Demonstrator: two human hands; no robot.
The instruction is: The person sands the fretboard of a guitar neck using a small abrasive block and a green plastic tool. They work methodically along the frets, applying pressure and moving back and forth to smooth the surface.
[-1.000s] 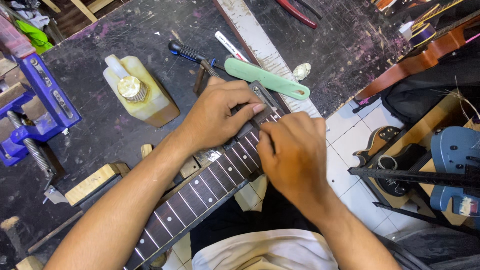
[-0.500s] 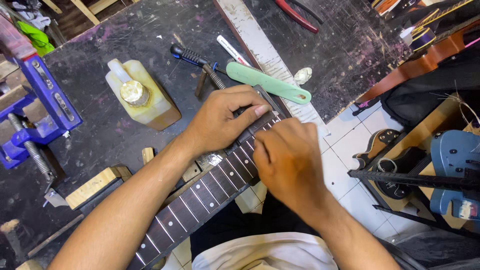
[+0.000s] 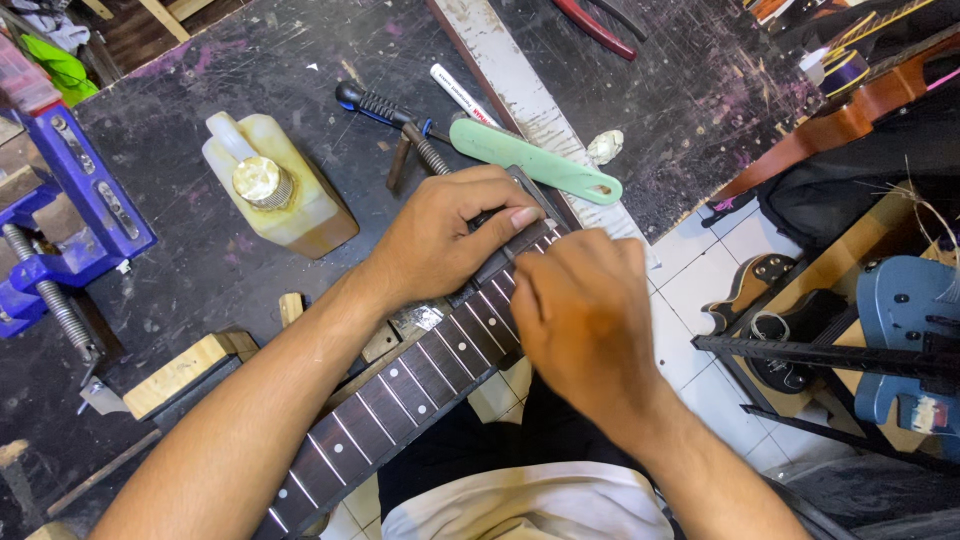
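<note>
Guitar neck (image 3: 400, 385) lies across the desk (image 3: 230, 100) edge, running from 7 o'clock up to centre, frets seated along the visible length. Left hand (image 3: 440, 240) fingers clamp its upper end; right hand (image 3: 585, 315) is curled together beside it, contents hidden. Work looks mid-way on the top frets.

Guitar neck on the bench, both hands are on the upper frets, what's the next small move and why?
Probably keep the left hand pressing the guitar neck down and work the right hand one fret along. The neck overhangs the workbench edge, and both hands crowd the same frets.
</note>
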